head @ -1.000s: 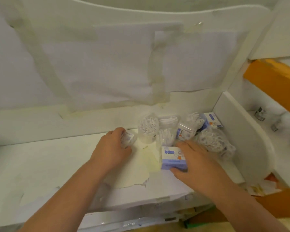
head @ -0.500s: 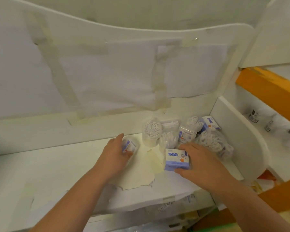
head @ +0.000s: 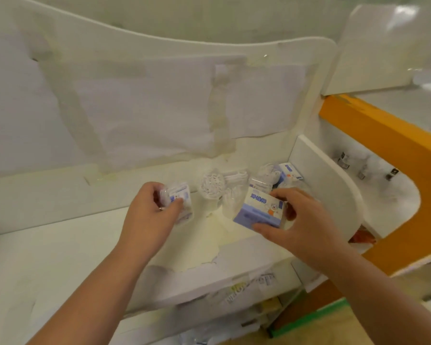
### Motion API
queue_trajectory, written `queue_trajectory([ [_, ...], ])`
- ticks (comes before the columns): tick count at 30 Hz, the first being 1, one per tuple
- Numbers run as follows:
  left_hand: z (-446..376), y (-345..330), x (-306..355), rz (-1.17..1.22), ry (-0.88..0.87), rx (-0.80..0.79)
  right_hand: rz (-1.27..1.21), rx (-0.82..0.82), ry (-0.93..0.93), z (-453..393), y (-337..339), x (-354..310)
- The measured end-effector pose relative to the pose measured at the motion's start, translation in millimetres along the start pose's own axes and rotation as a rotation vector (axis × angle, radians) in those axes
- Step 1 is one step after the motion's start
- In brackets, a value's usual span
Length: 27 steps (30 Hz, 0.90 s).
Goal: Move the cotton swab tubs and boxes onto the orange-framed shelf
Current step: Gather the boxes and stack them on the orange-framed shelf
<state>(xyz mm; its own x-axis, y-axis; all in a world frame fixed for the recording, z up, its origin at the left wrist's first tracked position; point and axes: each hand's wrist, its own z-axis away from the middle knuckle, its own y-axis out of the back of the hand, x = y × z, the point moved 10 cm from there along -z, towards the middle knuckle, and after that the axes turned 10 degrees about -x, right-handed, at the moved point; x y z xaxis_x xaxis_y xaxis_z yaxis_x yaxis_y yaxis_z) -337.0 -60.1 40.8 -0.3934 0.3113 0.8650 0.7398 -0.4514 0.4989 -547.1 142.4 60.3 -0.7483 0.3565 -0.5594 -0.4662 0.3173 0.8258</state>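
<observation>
My left hand (head: 149,215) grips a small clear cotton swab tub (head: 178,199) with a blue-and-white label, lifted off the white shelf (head: 47,245). My right hand (head: 301,225) holds a blue-and-white cotton swab box (head: 259,210), tilted and raised above the shelf. Behind them, in the shelf's back right corner, lie several clear swab tubs (head: 212,185) and another blue box (head: 290,171). The orange-framed shelf (head: 383,135) stands to the right, past a white divider (head: 334,192).
The white shelf has torn paper lining near its front edge (head: 204,260). Taped paper sheets cover the back panel (head: 147,113). Small metal clips (head: 343,160) lie on the orange-framed shelf's white surface. Lower shelves with papers show below.
Both hands have lifted their items off the shelf: the left raised the small tub, the right raised and tilted the blue box. The camera has turned slightly right.
</observation>
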Motion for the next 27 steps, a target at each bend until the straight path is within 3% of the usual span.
queue_trajectory([
  [12,61,-56,115,0.168,-0.18,0.02,-0.043,0.122,0.052,89,90,40],
  [18,127,-134,181,0.168,-0.235,-0.028,-0.076,0.182,0.091,178,159,89],
  [27,207,-274,271,0.207,-0.308,-0.126,-0.1,0.228,-0.039,270,246,222],
])
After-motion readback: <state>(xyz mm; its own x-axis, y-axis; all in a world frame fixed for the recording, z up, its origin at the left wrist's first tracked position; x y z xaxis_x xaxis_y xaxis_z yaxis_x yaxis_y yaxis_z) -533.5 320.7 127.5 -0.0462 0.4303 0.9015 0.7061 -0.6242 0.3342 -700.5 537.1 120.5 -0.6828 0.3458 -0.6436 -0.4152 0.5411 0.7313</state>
